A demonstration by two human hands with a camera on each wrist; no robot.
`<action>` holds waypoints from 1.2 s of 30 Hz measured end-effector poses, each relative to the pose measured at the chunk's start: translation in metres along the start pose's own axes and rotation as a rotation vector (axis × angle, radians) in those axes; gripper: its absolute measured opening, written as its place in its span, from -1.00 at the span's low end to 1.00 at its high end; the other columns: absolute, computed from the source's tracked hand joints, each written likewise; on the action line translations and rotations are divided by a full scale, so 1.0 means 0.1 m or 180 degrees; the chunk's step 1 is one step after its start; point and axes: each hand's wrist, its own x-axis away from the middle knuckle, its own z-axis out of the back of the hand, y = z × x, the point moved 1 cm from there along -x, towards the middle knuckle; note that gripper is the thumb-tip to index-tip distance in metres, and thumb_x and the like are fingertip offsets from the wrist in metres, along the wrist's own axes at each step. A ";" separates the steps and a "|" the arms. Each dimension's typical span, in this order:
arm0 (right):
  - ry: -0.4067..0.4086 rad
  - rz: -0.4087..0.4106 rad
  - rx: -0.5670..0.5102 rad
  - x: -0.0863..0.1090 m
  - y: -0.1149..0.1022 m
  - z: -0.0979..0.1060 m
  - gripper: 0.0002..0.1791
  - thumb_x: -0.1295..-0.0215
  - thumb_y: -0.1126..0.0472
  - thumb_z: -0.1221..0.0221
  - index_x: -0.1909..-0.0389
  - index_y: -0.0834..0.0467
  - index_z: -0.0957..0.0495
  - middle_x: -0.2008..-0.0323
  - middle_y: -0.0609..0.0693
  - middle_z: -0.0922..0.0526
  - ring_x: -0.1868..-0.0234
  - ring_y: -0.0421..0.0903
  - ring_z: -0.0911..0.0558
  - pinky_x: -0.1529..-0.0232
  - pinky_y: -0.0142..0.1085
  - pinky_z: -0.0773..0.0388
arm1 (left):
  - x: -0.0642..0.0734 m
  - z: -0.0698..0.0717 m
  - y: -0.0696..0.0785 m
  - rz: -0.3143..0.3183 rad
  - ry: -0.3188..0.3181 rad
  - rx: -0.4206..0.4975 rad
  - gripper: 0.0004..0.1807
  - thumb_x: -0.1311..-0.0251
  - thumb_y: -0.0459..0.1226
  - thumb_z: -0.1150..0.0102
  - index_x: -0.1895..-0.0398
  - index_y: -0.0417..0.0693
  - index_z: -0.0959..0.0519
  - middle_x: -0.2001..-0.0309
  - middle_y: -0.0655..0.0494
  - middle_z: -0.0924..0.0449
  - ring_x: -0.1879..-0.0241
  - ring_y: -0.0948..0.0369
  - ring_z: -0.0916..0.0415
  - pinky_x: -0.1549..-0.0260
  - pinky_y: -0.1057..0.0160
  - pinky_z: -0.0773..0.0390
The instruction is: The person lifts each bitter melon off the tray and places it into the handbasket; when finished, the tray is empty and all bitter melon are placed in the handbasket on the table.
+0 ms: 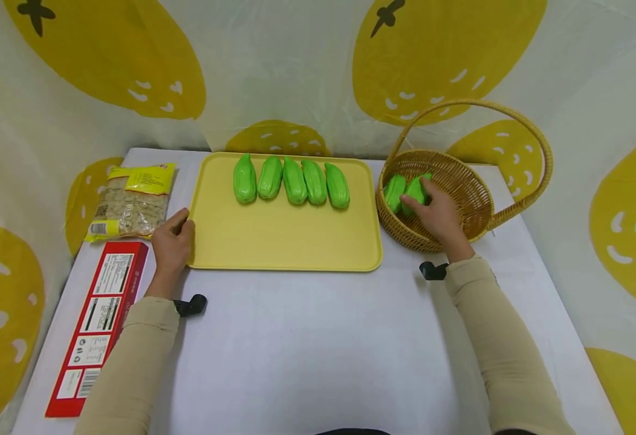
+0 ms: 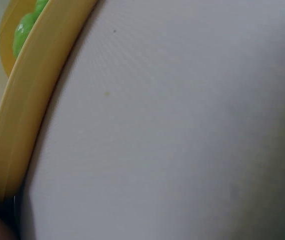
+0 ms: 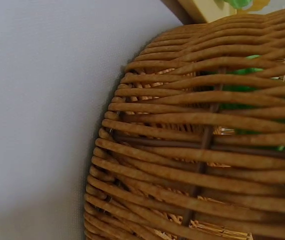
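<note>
My left hand [image 1: 173,244] grips the left edge of a yellow rectangular tray [image 1: 280,244], whose rim [image 2: 37,90] fills the left side of the left wrist view. Several glossy green ridged toy gourds stand in a row along the tray's far half, the rightmost gourd [image 1: 337,186] slightly tilted. Inside a round wicker basket [image 1: 470,181] right of the tray, my right hand [image 1: 439,211] holds a green toy gourd [image 1: 416,192] between thumb and fingers. Another gourd [image 1: 394,192] lies just left of it. In the right wrist view, the basket's woven wall [image 3: 182,130] mostly hides the gourds and the hand.
The basket's tall arched handle [image 1: 541,145] rises over its right side. Left of the tray lie a clear-and-yellow food bag [image 1: 133,202] and a long red box [image 1: 97,314], partly beneath my left forearm. White cloth covers the table [image 1: 307,344]; a patterned curtain [image 1: 280,66] hangs behind.
</note>
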 end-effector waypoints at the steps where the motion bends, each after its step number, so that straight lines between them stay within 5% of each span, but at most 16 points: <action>1: -0.0029 -0.0008 0.0009 -0.01 0.01 0.00 0.03 -0.40 -0.31 -0.12 -0.64 0.14 0.09 -0.63 0.22 -0.01 -0.58 0.27 -0.14 -0.57 0.20 -0.13 | 0.00 0.00 0.00 0.0003 -0.0004 0.0002 -0.53 -0.54 -0.17 0.02 -0.46 0.08 -0.40 -0.48 0.14 -0.38 -0.51 0.22 -0.28 -0.50 0.14 -0.34; 5: -0.0118 -0.0031 0.0031 -0.04 0.03 -0.01 0.02 -0.41 -0.27 -0.15 -0.64 0.15 0.08 -0.62 0.24 0.00 -0.60 0.28 -0.10 -0.58 0.20 -0.09 | 0.01 0.00 0.01 0.0014 -0.0011 -0.0016 -0.53 -0.54 -0.18 0.02 -0.46 0.07 -0.39 -0.48 0.14 -0.38 -0.51 0.22 -0.27 -0.50 0.14 -0.34; 10: -0.0304 -0.0150 0.0121 -0.04 0.02 -0.02 0.01 -0.44 -0.26 -0.12 -0.65 0.12 0.14 -0.58 0.35 -0.07 -0.42 0.26 -0.29 -0.45 0.17 -0.26 | 0.01 0.00 0.01 0.0019 -0.0008 -0.0021 -0.53 -0.54 -0.18 0.02 -0.46 0.07 -0.39 -0.49 0.14 -0.38 -0.51 0.21 -0.27 -0.50 0.14 -0.34; 20: -0.0654 -0.0331 -0.0007 -0.09 0.04 -0.01 0.02 -0.46 -0.17 -0.14 -0.65 0.20 0.20 -0.58 0.38 -0.05 -0.56 0.34 -0.12 -0.57 0.26 -0.08 | -0.01 -0.01 -0.01 -0.0061 0.0058 -0.0031 -0.54 -0.52 -0.19 -0.01 -0.43 0.02 -0.43 -0.45 0.10 -0.42 -0.48 0.20 -0.33 -0.47 0.14 -0.38; 36: -0.0737 -0.0375 -0.0131 -0.07 0.05 -0.01 0.00 -0.49 -0.16 -0.10 -0.64 0.19 0.23 -0.49 0.41 -0.14 -0.42 0.28 -0.23 -0.51 0.24 -0.18 | -0.01 -0.01 -0.01 0.0061 -0.0003 -0.0042 -0.53 -0.53 -0.17 0.01 -0.46 0.11 -0.40 -0.48 0.17 -0.38 -0.51 0.24 -0.28 -0.50 0.15 -0.34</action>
